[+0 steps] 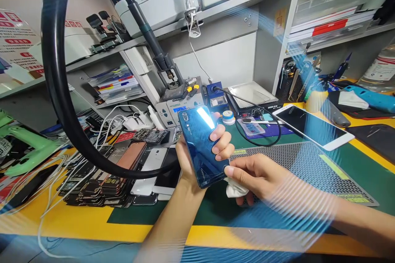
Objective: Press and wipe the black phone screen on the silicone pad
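- Blue glass backs the Huawei smartphone (pixel 200 160), which I hold tilted above the green mat (pixel 138 215).
- My left hand (pixel 186 162) wraps it, fingers curled over a long edge onto the back; such slick glass probably wants firm edge pressure and lighter fingertips.
- My right hand (pixel 265 174), also above the green mat, pinches a bunched white cloth (pixel 236 189), thumb at the smartphone's lower corner.
- Best, I think, to put cloth rather than bare thumb against the glass.
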`<state>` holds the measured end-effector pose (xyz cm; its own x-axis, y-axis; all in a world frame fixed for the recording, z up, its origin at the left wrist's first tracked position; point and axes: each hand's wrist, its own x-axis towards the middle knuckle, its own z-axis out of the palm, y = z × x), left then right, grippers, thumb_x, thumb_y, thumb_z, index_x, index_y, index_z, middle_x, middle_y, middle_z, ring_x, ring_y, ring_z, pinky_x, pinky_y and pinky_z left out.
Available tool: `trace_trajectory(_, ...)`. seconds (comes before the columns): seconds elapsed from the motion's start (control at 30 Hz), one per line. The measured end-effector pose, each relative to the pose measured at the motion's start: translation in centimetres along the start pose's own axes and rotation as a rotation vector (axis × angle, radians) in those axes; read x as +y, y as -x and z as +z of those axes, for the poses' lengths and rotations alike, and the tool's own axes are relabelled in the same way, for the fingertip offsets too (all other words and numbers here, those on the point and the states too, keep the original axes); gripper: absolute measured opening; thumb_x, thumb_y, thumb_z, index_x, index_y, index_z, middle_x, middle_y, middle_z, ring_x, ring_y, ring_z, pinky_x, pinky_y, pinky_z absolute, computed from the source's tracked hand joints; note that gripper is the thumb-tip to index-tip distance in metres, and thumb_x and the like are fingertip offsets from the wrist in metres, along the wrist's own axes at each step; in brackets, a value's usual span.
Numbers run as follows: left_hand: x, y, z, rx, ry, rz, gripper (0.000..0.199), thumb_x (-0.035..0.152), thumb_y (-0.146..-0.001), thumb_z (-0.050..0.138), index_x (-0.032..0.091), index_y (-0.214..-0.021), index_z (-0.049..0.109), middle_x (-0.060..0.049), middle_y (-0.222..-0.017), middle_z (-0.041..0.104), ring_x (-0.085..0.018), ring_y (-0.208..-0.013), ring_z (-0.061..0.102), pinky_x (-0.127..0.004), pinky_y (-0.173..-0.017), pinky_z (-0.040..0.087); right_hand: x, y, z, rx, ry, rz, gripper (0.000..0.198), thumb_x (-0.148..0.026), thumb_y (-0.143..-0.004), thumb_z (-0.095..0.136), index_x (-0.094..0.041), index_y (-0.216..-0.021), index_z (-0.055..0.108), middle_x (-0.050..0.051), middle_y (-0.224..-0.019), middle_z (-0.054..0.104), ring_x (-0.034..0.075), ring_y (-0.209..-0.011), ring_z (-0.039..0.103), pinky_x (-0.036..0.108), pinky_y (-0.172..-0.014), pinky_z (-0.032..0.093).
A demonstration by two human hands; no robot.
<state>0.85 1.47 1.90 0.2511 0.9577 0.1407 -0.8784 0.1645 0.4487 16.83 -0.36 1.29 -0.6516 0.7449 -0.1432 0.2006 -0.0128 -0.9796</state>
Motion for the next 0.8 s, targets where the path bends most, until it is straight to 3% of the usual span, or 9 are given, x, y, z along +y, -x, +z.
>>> trace_trajectory(0.3, 0.0, -0.2, -0.1, -0.039, 0.017, 0.009, 0.037, 0.04, -0.078, 0.06, 0.02, -0.109, 0.064, 0.001, -0.075, 0.037, -0.011, -0.056, 0.031, -0.02, -0.047, 0.032, -0.3, 0.0, -0.2, -0.021, -0.051, 0.096, 0.045, -0.058, -0.093, 0.056, -0.019, -0.073, 0.056, 0.003, -0.063, 0.069, 0.014, -0.054, 0.06, 0.025, -0.055, 0.046)
trace_trajectory(0.5, 0.1, -0.5, 0.2, 0.03, -0.06, 0.032, 0.031, 0.039, -0.078, 0.061, 0.018, -0.1, 0.066, 0.001, -0.072, 0.036, -0.011, -0.055, 0.028, -0.022, -0.047, 0.029, 0.0, -0.6, 0.4, 0.022, -0.119, 0.138, 0.044, -0.056, -0.084, 0.07, -0.018, -0.068, 0.056, 0.002, -0.059, 0.067, 0.013, -0.053, 0.06, 0.023, -0.053, 0.044)
trace_trajectory(0.8, -0.1, -0.6, 0.1, 0.018, -0.059, 0.023, 0.032, 0.037, -0.083, 0.051, 0.014, -0.096, 0.068, -0.001, -0.071, 0.036, -0.012, -0.056, 0.026, -0.024, -0.047, 0.024, 0.6, -0.9, 1.2, 0.075, -0.151, 0.175, 0.049, -0.06, -0.078, 0.075, -0.017, -0.064, 0.055, -0.001, -0.052, 0.06, 0.012, -0.048, 0.054, 0.024, -0.051, 0.042)
